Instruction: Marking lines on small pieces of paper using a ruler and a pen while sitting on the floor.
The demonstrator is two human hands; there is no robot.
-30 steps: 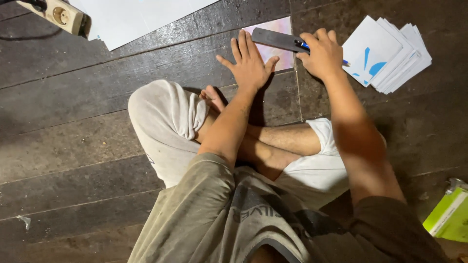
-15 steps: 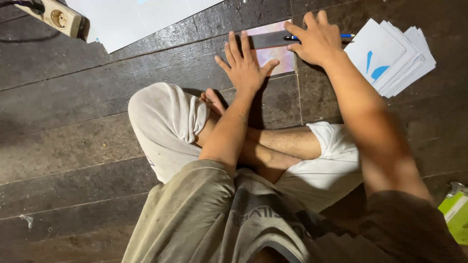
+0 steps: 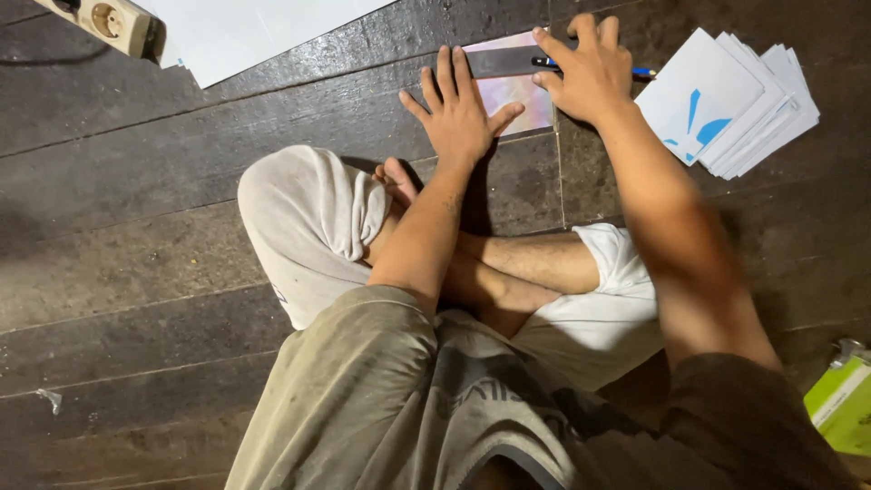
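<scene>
The person sits cross-legged on the dark wooden floor [image 3: 136, 272], working on a small pinkish sheet of paper [image 3: 517, 95] lying flat just beyond the knees. The left hand [image 3: 463, 113] is spread wide, palm pressing a dark ruler [image 3: 504, 62] onto the sheet; the ruler's long axis runs left to right across the sheet's far edge. The right hand [image 3: 590, 73] is closed on a blue pen [image 3: 553, 63] at the ruler's right end, its barrel pointing right toward the stack of white cards [image 3: 726, 100] beside the sheet. This looks like ruling a line; steady downward pressure matters.
</scene>
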